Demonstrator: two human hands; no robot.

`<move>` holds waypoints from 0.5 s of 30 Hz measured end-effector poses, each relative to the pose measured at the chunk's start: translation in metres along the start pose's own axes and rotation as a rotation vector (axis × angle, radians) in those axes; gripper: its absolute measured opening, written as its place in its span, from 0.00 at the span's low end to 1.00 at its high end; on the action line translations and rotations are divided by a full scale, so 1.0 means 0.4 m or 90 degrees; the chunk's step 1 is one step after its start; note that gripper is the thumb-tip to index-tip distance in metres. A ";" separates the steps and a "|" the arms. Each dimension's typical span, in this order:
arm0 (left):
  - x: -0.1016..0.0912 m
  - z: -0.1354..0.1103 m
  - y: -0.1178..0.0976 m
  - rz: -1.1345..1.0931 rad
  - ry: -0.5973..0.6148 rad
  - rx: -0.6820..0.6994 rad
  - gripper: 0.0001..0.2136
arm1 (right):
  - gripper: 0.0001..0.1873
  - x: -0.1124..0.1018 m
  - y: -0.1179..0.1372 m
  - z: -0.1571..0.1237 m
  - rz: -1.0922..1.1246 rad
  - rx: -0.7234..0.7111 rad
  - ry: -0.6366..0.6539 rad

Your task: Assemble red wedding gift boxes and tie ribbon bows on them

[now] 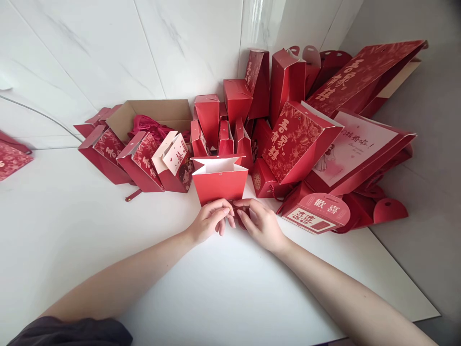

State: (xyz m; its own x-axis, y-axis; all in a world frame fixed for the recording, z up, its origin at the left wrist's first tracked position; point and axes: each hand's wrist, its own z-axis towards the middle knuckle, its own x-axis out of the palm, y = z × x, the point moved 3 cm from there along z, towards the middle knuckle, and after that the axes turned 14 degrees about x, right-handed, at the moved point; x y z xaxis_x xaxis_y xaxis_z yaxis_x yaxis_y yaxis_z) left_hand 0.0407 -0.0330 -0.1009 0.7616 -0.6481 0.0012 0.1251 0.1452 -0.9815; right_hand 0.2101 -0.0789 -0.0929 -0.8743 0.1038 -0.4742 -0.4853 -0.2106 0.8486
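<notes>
A red paper gift bag point(220, 186) stands upright in front of me, its white-lined mouth open. Just at its near foot, my left hand point(213, 220) has thumb and forefinger pinched together; whatever is between them is too small to name. My right hand point(262, 225) is close beside it, fingers bent and closed over a small dark red piece point(242, 211), mostly covered by the fingers. The fingertips of both hands nearly meet.
Red gift bags and boxes crowd the back of the white table point(201, 288), against the tiled wall. A cardboard box point(154, 106) holds magenta ribbon point(149, 126). Larger bags point(360, 149) lean at right, near a box with a rounded handle point(317, 214). Another red bag point(12, 156) is far left.
</notes>
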 end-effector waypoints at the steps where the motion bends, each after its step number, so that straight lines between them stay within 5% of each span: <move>1: 0.001 0.000 0.001 0.003 0.005 0.001 0.12 | 0.10 -0.004 0.007 -0.001 -0.020 -0.034 -0.018; 5: 0.005 -0.001 0.004 0.014 0.017 0.001 0.13 | 0.10 -0.011 0.024 -0.003 -0.045 -0.117 -0.029; 15: 0.019 -0.007 -0.002 0.083 0.061 -0.014 0.15 | 0.07 -0.009 0.023 -0.005 -0.048 -0.120 -0.007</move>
State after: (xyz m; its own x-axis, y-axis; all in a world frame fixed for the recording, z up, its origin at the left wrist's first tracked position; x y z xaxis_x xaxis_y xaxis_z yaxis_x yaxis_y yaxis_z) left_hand 0.0446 -0.0401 -0.1005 0.7067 -0.6927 -0.1439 0.0145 0.2176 -0.9759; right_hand 0.2089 -0.0830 -0.0838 -0.8359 0.1367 -0.5316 -0.5399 -0.3793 0.7515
